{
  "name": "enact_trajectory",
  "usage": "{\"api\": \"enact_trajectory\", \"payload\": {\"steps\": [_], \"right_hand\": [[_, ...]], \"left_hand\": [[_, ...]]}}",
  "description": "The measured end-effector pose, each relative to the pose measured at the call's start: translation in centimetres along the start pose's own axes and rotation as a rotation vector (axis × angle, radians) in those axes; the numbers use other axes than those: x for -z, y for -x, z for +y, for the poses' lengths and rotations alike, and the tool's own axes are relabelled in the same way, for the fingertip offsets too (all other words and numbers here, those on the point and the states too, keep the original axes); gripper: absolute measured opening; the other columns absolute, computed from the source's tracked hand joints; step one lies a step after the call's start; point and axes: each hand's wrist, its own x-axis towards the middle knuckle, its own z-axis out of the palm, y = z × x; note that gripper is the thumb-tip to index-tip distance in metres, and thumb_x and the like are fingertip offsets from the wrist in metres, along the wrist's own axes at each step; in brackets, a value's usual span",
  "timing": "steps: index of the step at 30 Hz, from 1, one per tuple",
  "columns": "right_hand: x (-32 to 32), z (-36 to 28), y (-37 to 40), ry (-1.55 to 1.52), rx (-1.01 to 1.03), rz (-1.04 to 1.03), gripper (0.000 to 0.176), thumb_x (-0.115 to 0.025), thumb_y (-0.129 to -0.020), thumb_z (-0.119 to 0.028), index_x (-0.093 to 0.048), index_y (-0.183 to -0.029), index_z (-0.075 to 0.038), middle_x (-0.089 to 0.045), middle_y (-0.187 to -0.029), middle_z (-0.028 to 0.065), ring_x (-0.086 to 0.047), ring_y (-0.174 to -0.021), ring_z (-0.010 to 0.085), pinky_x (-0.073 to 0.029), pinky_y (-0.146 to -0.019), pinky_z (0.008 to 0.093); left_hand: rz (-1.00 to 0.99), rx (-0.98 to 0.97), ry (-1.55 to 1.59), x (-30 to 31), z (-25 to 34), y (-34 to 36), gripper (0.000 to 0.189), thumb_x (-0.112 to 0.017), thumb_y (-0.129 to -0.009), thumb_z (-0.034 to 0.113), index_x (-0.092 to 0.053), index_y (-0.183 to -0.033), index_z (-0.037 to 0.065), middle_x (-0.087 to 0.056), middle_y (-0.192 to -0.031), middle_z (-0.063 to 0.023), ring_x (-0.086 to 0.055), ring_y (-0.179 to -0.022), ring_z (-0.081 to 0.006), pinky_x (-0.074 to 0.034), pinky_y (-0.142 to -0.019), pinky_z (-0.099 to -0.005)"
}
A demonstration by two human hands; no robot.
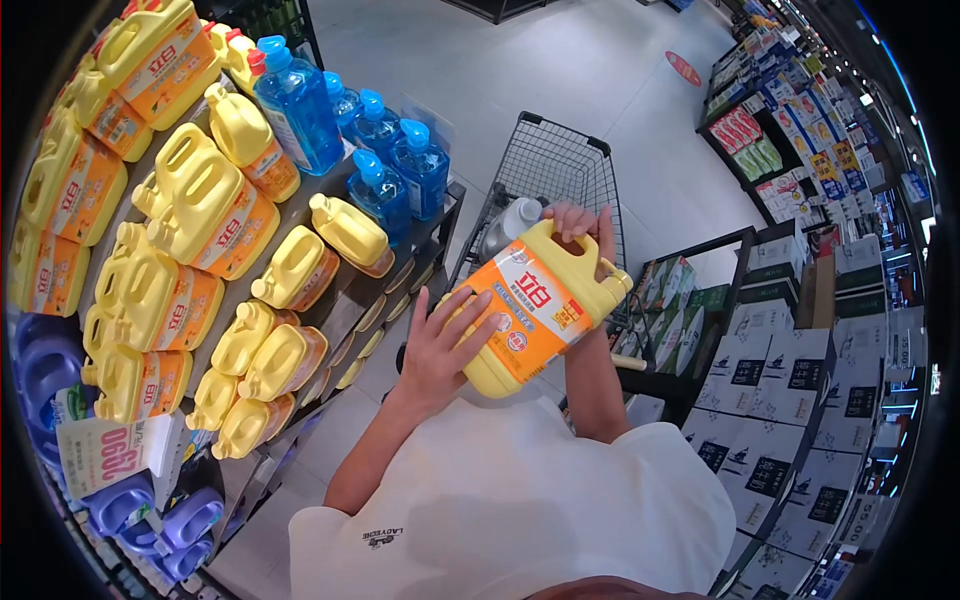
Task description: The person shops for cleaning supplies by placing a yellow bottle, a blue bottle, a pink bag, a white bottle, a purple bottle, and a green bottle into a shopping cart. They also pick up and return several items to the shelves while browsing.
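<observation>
Right fingers grip the yellow jug; left fingers lie spread against it.

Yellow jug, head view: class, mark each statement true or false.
1. Both hands touch the jug. True: the left hand lies flat on it and the right hand is at its top.
2. Its label is blue. False: it is orange.
3. The right hand grips the handle. True.
4. The cart holds nothing. False: a pale bottle lies in it.
</observation>
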Motion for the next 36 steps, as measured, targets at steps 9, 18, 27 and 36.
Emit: {"api": "enact_trajectory", "payload": {"steps": [9,18,27,36], "right_hand": [[2.6,-6.3,2.1,0.365,-0.056,0.099,0.061,-0.029,-0.111,-0.042,-0.069,-0.085,-0.004,-0.049,-0.068,-0.0022,-0.044,-0.068,0.0105,-0.043,-0.069,0.0272],[-1.4,-17.9,4.7,0.978,-0.306,0.259,0.059,-0.078,-0.083,-0.008,-0.054,-0.136,-0.001,-0.062,-0.065,-0.0036,-0.047,-0.049,0.0008,-0.033,-0.048,0.0203],[13.2,-15.0,-0.2,1.383,-0.21,0.488,0.057,-0.075,-0.086,-0.015,-0.051,-0.136,0.001,-0.067,-0.068,0.008,-0.063,-0.059,0.0121,-0.05,-0.057,0.0269],[32.0,-5.9,-2.9,1.322,-0.512,0.627,0.063,-0.073,-0.081,-0.005,-0.047,-0.136,0.011,-0.069,-0.084,0.0176,-0.068,-0.066,0.0182,-0.054,-0.061,0.0343]], "left_hand": [[0.052,0.071,0.485,-3.5,0.3,-0.9,0.078,-0.089,-0.07,0.012,-0.054,-0.14,0.012,-0.053,-0.148,-0.0139,-0.052,-0.135,-0.0313,-0.038,-0.115,-0.0512],[-0.495,0.482,0.98,-16.0,-3.6,-2.9,0.062,-0.08,-0.088,0.027,-0.052,-0.138,0.002,-0.066,-0.129,-0.0127,-0.065,-0.118,-0.0233,-0.051,-0.101,-0.0393],[-0.539,0.074,0.0,-18.8,-3.7,0.7,0.046,-0.051,-0.102,0.043,-0.076,-0.081,0.01,-0.064,-0.061,-0.0152,-0.063,-0.054,-0.0373,-0.049,-0.051,-0.0479],[-0.589,0.178,0.022,-16.9,-2.5,2.7,0.049,-0.056,-0.1,0.039,-0.069,-0.065,0.007,-0.061,-0.058,-0.0171,-0.062,-0.054,-0.0374,-0.048,-0.052,-0.0474]]}}
